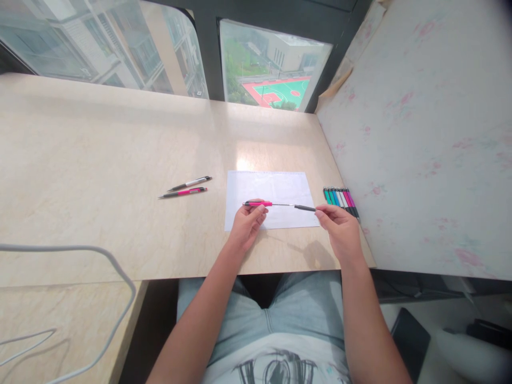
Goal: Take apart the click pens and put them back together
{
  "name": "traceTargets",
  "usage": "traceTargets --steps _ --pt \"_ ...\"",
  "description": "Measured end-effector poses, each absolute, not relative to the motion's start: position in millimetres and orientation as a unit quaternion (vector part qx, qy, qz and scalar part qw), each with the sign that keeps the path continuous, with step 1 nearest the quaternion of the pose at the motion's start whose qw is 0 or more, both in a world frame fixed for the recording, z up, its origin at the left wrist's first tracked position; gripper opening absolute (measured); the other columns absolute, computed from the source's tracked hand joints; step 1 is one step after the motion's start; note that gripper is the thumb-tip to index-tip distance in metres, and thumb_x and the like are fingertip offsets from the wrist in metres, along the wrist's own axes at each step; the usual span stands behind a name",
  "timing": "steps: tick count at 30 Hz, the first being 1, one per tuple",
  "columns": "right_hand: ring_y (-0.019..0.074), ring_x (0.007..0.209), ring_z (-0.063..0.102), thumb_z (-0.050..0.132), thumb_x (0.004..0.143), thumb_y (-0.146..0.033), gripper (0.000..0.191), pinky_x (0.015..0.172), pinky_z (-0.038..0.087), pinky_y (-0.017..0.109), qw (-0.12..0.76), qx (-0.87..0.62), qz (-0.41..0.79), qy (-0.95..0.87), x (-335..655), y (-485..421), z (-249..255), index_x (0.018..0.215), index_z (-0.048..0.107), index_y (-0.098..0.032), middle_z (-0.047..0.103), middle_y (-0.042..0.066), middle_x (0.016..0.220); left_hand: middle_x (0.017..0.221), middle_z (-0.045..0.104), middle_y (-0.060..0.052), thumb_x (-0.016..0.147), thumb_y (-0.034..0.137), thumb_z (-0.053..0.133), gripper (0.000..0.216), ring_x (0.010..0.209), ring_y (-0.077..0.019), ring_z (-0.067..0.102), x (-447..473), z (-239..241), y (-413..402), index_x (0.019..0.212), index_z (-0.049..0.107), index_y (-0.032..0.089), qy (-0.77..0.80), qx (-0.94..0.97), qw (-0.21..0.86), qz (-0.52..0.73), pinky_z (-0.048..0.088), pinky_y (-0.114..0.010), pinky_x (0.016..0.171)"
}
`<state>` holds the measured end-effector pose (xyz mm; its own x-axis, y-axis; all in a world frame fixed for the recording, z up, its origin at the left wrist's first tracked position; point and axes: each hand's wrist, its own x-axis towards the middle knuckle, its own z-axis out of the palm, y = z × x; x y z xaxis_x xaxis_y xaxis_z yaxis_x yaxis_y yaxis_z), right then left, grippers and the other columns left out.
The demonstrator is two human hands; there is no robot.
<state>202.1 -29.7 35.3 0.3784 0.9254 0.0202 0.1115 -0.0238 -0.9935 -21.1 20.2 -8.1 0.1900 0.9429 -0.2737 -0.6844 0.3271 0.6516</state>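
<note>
My left hand (pixel 248 224) pinches the pink barrel (pixel 258 203) of a pen that is pulled apart. My right hand (pixel 340 226) pinches the pen's black tip section (pixel 304 208). A thin refill (pixel 283 205) runs between the two parts. Both hands hover over the near edge of a white sheet of paper (pixel 270 189) on the beige table (pixel 100 176).
Two whole pens lie to the left: a black and white one (pixel 190 183) and a pink one (pixel 183 192). A row of several pens (pixel 341 199) lies at the table's right edge by a pale wall panel (pixel 432 138). A white cable (pixel 80 298) loops at lower left. Windows stand behind.
</note>
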Motion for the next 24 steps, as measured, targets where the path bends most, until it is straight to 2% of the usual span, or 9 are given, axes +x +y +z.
traceTargets --steps 6,15,24 --pt "0.0174 0.078 0.066 0.080 0.074 -0.035 0.021 0.072 0.053 0.032 0.556 -0.618 0.356 -0.428 199.1 -28.5 35.7 0.090 0.076 -0.022 0.074 0.004 0.086 0.099 0.074 -0.006 0.072 0.020 0.084 0.024 0.078 -0.0083 0.063 -21.2 -7.0 19.6 0.093 0.072 0.015 0.333 0.197 0.747 0.541 0.048 -0.019 0.070" --pt "0.0188 0.082 0.066 0.079 0.075 -0.035 0.020 0.076 0.053 0.034 0.531 -0.619 0.362 -0.452 185.4 -22.5 35.6 0.089 0.077 -0.022 0.074 0.005 0.089 0.090 0.073 -0.003 0.070 0.020 0.085 0.026 0.078 -0.0082 0.062 -20.3 -7.4 18.5 0.093 0.073 0.016 0.336 0.194 0.750 0.536 0.048 -0.019 0.072" --pt "0.0168 0.075 0.063 0.077 0.077 -0.037 0.021 0.068 0.051 0.031 0.535 -0.599 0.394 -0.448 156.8 -12.2 29.8 0.091 0.075 -0.022 0.072 0.004 0.085 0.090 0.072 -0.002 0.071 0.021 0.084 0.025 0.079 -0.0084 0.063 -20.9 -4.3 17.6 0.092 0.072 0.016 0.333 0.197 0.748 0.539 0.048 -0.020 0.074"
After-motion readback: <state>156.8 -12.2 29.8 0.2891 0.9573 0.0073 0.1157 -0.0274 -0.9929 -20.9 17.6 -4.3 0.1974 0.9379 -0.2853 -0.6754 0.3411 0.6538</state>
